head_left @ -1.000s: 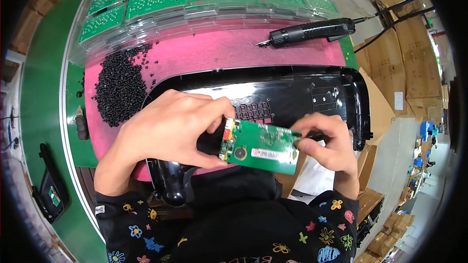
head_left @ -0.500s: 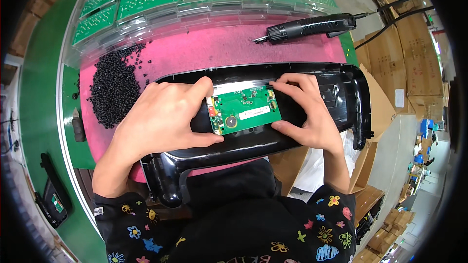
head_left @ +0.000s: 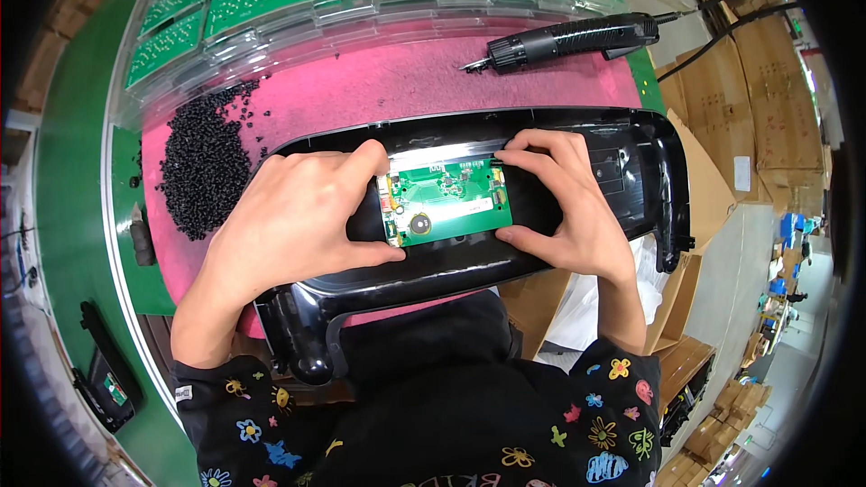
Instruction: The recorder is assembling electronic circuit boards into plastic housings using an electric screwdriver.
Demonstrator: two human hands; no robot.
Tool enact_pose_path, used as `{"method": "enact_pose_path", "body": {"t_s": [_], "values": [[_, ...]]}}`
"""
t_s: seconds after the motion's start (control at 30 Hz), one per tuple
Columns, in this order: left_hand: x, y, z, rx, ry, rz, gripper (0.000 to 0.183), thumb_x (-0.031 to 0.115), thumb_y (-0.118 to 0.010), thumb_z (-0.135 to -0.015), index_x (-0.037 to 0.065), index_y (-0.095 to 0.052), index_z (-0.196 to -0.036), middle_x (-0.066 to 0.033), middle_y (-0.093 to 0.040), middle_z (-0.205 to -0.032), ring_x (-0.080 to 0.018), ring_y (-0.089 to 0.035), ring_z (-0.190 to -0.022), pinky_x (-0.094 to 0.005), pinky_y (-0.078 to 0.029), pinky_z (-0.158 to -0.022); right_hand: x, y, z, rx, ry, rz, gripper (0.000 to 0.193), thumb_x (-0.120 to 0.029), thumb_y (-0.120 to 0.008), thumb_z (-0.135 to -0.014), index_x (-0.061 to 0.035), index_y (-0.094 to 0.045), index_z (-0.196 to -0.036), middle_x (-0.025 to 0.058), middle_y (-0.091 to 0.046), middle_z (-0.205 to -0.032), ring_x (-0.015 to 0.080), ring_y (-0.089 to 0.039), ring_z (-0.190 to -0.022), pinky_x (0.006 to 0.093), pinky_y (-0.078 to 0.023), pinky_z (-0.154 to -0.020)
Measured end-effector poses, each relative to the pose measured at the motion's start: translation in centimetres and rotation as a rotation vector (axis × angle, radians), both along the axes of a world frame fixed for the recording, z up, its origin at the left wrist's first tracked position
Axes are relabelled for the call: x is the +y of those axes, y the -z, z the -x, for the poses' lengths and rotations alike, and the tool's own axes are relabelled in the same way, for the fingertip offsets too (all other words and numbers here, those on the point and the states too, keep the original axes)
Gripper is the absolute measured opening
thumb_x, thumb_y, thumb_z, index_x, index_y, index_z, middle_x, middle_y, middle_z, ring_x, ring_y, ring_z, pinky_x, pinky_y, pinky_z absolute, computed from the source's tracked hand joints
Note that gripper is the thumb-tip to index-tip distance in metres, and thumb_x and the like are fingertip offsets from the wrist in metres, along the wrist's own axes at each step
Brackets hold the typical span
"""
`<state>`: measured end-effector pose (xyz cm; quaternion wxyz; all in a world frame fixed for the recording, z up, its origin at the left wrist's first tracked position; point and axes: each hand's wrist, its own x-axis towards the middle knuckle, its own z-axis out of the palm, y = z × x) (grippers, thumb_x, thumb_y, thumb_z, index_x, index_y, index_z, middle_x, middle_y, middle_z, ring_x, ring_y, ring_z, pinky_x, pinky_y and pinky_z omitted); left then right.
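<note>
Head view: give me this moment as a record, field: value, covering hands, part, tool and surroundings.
part: green circuit board, component side up
position: over the black housing; whether seated can't be told
left hand: grips the board's left end
right hand: grips the board's right end
tool: black corded screwdriver, lying on the pink mat, bit toward the left
loose parts: pile of small black pieces, left on the mat
beyond: clear trays with green boards

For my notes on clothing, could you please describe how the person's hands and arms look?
The left hand and right hand wear no gloves. The left sleeve and right sleeve are black, printed with colourful flowers and doodles; the left one has a small white label near its cuff.
</note>
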<state>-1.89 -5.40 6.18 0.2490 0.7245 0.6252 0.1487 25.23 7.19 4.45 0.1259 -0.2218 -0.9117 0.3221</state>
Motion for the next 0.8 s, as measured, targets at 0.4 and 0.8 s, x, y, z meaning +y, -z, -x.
{"method": "enact_pose_path", "body": {"t_s": [0.4,0.8], "values": [[0.02,0.29,0.42,0.001,0.017,-0.022,0.061,0.03,-0.092,-0.06,0.006,-0.053,-0.1,-0.0048,-0.05,-0.066,-0.0256,-0.055,-0.058,-0.0391,-0.041,-0.053,-0.03,-0.2,0.44,-0.023,-0.002,-0.008,0.066,-0.013,-0.086,-0.064,-0.0025,-0.06,-0.124,0.0127,-0.054,-0.126,0.0348,-0.048,-0.116,0.0419,-0.04,-0.102],[0.09,-0.08,0.88,-0.014,0.034,-0.03,0.062,0.031,-0.092,-0.06,0.005,-0.055,-0.103,-0.0054,-0.051,-0.067,-0.0263,-0.056,-0.059,-0.0395,-0.041,-0.054,-0.2,-0.74,0.74,-0.043,0.015,0.018,0.068,-0.011,-0.087,-0.063,-0.0023,-0.06,-0.125,0.0128,-0.054,-0.127,0.0344,-0.048,-0.118,0.042,-0.041,-0.103]]}}
